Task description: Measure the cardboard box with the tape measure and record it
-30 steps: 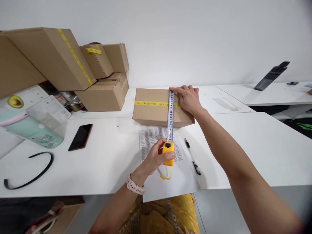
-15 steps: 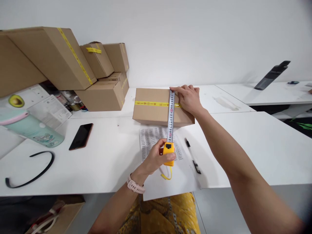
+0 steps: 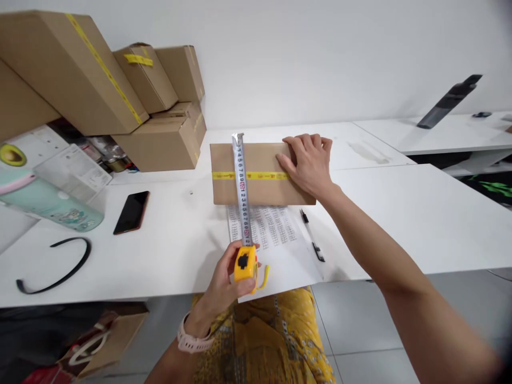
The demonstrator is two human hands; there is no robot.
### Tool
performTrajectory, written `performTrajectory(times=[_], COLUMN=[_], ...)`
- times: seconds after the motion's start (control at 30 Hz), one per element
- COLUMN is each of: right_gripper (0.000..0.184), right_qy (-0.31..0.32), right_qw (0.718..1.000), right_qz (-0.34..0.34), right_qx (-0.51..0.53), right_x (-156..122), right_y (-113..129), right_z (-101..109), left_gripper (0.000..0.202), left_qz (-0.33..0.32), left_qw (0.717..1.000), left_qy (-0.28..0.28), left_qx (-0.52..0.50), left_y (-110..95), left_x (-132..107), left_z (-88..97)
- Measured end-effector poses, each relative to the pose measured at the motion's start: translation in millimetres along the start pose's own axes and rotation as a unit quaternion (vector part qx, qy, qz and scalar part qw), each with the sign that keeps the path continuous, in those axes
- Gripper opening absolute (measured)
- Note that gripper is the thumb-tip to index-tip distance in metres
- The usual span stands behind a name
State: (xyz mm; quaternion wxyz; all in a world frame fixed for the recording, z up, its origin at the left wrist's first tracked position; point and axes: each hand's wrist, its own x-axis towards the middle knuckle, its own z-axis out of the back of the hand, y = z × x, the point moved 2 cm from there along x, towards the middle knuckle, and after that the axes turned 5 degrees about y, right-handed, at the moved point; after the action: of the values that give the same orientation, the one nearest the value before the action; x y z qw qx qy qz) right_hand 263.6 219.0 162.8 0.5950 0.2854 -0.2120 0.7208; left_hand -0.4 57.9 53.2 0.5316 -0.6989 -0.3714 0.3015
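Observation:
My left hand (image 3: 224, 277), with a pale pink watch strap at its wrist, is closed around a yellow tape measure (image 3: 245, 264). The extended blade (image 3: 242, 200) runs away from me across the left part of a cardboard box (image 3: 264, 192), its metal end hook just past the box's far edge. Yellow printed tape bands the box lengthwise. My right hand (image 3: 310, 162) grips the box's right end, thumb on the near face and fingers over the far edge. Under the near side of the box lies a printed sheet (image 3: 280, 261), partly covered by it and the tape measure.
A pen (image 3: 312, 234) lies right of the sheet. To the left are a phone (image 3: 132, 212), a black curved band (image 3: 76, 266) and a mint tumbler (image 3: 52, 200). Cardboard boxes (image 3: 160, 144) are stacked at the back left. A dark bottle (image 3: 448, 104) leans at the far right.
The tape measure has moved left along the box in my left hand. My right hand has left the blade's end and now grips the box, which is tilted more toward me.

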Motion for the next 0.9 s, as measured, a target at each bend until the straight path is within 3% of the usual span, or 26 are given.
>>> performTrajectory(times=[0.13, 0.27, 0.47, 0.57, 0.63, 0.7, 0.77, 0.8, 0.9], right_gripper=[0.044, 0.042, 0.046, 0.045, 0.041, 0.038, 0.036, 0.037, 0.051], right_qy=[-0.043, -0.025, 0.061, 0.092, 0.061, -0.017, -0.095, -0.113, -0.081], right_qw=[0.999, 0.997, 0.996, 0.994, 0.994, 0.986, 0.945, 0.908, 0.779], right_qz=[0.013, 0.071, 0.046, 0.025, -0.012, -0.082, -0.176, -0.223, -0.313], right_qx=[-0.003, 0.006, 0.034, 0.061, 0.089, 0.147, 0.261, 0.337, 0.538], right_x=[-56, -98, -99, -98, -105, -115, -127, -133, -143], right_y=[19, 21, 1, 3, 10, 17, 20, 20, 16], right_z=[-4, -16, -16, -8, 2, 18, 37, 46, 71], left_gripper=[0.07, 0.07, 0.068, 0.068, 0.069, 0.07, 0.07, 0.07, 0.069], left_qz=[0.029, 0.037, 0.06, 0.06, 0.059, 0.072, 0.093, 0.104, 0.124], left_qw=[1.0, 0.999, 0.998, 0.998, 0.998, 0.995, 0.987, 0.981, 0.951], left_qy=[0.007, 0.013, 0.031, 0.025, 0.017, 0.03, 0.069, 0.093, 0.145], left_qx=[-0.004, 0.007, 0.02, 0.023, 0.035, 0.064, 0.107, 0.136, 0.244], left_y=[22, 27, 20, 19, 14, 6, -5, -10, -19], left_x=[-28, -31, -28, -28, -30, -35, -41, -43, -47], left_z=[11.2, 14.6, 16.3, 16.3, 14.2, 8.1, -2.6, -9.0, -26.7])
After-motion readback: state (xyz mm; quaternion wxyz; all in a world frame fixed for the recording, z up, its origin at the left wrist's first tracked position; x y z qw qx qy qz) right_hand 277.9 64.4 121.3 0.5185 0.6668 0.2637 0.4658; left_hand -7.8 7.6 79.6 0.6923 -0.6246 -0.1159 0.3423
